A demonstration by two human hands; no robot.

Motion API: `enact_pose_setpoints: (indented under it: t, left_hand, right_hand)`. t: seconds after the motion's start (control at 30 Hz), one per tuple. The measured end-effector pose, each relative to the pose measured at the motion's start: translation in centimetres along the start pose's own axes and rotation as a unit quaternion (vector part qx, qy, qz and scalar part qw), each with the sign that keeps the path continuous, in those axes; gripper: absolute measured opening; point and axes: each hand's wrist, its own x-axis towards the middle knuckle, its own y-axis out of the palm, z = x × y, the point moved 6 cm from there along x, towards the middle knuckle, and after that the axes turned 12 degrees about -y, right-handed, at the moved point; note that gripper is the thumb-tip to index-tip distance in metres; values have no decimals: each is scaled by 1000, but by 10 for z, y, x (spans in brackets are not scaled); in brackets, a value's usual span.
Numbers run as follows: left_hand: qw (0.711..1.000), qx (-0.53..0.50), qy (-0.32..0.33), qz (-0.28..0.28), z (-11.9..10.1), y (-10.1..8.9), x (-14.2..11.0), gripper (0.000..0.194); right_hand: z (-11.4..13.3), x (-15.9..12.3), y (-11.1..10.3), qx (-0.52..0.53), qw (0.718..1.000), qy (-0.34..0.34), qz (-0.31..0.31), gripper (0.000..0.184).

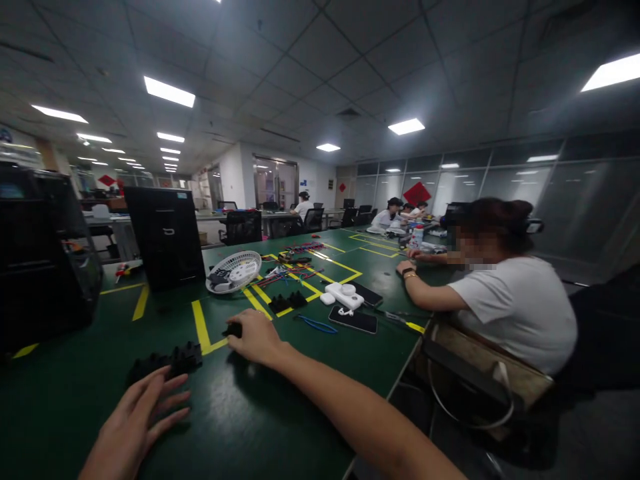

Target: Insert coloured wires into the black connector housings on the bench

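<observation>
My right hand (256, 335) is closed on a small black plastic part (233, 329), low over the green table by a yellow tape corner. Its exact kind is partly hidden by my fingers. Fingers apart, my left hand (140, 417) hovers at the near left with nothing in it. Just beyond those fingertips lies a cluster of black plastic parts (167, 360) with raised knobs. More black parts of the same look (287, 302) rest farther off, beside the yellow tape.
A white basket (234, 272), loose coloured wires (295, 267), a blue cable loop (316, 325), phones (353, 319) and a white device (344, 295) lie beyond my hands. Black computer cases (165, 237) stand left. At right, a person in a white shirt (505, 313) sits near a bag (480, 367).
</observation>
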Motion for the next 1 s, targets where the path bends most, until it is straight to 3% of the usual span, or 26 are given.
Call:
enact_pose_setpoints:
  t: [0.07, 0.17, 0.27, 0.33, 0.43, 0.5, 0.6, 0.73, 0.87, 0.93, 1.0]
  left_hand:
    - [991, -112, -65, 29, 8, 15, -6, 39]
    - [986, -145, -85, -4, 8, 24, -19, 44]
    - [989, -125, -66, -49, 7, 20, -28, 37]
    - [990, -124, -52, -37, 8, 19, -30, 36]
    - [994, -110, -14, 3, 7, 21, -30, 35]
    - [995, -99, 7, 28, 6, 26, -30, 37]
    - [992, -116, 13, 49, 4, 32, -28, 36]
    - [981, -176, 6, 77, 2, 38, -21, 37]
    - [972, -207, 3, 106, 1, 41, -12, 41]
    - [970, -214, 12, 115, 1, 42, -9, 44]
    - [969, -219, 17, 111, 2, 41, -8, 44]
  right_hand:
    - [39, -7, -9, 55, 995, -72, -40, 36]
    - [99, -23, -17, 109, 977, -180, -46, 39]
    - [117, -38, -30, 106, 969, -219, -29, 48]
    - [93, -44, -44, 84, 979, -184, -40, 40]
    - [16, -51, -60, 0, 999, -39, -25, 24]
    - [-43, -60, -64, -92, 989, 107, 36, 23]
    - [-93, -73, -64, -131, 970, 187, 78, 19]
    - [-112, -83, -57, -136, 965, 201, 98, 12]
    - [-118, -77, -66, -141, 962, 214, 90, 15]
    - [-108, -66, -72, -135, 967, 201, 77, 20]
    - [-79, -49, -71, -72, 986, 144, 47, 24]
